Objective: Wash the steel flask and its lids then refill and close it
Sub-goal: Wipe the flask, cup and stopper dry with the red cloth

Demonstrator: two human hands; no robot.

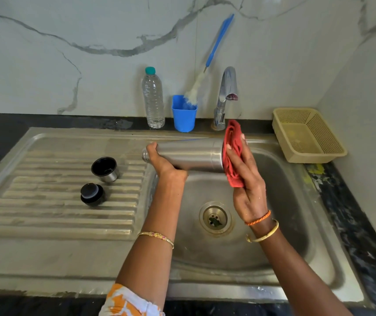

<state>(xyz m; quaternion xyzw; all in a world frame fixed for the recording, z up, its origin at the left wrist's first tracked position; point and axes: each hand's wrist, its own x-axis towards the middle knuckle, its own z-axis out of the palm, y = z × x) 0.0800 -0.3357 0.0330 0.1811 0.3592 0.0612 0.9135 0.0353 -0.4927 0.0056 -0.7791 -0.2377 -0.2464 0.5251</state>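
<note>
Head view shows the left hand (pixel 163 161) curled round the neck end of the steel flask (pixel 191 156), holding it level over the sink basin (pixel 280 201), open mouth pointing away to the left. At the far end from that grip, the right hand (pixel 244 176) presses a bunched red cloth (pixel 233 153) against the flask's base, fingers wrapped round the cloth. This looks like the drying or wiping step, after rinsing. Next, I judge, comes refilling, which calls for turning the flask upright. Its brushed steel body looks clean and undented. Left of the gripping hand, on the ribbed drainboard (pixel 45 215), lie the steel cup lid (pixel 105 169) and the black stopper (pixel 92 194), apart. Behind the grip stand a water bottle (pixel 153 99) and the tap (pixel 225 96).
</note>
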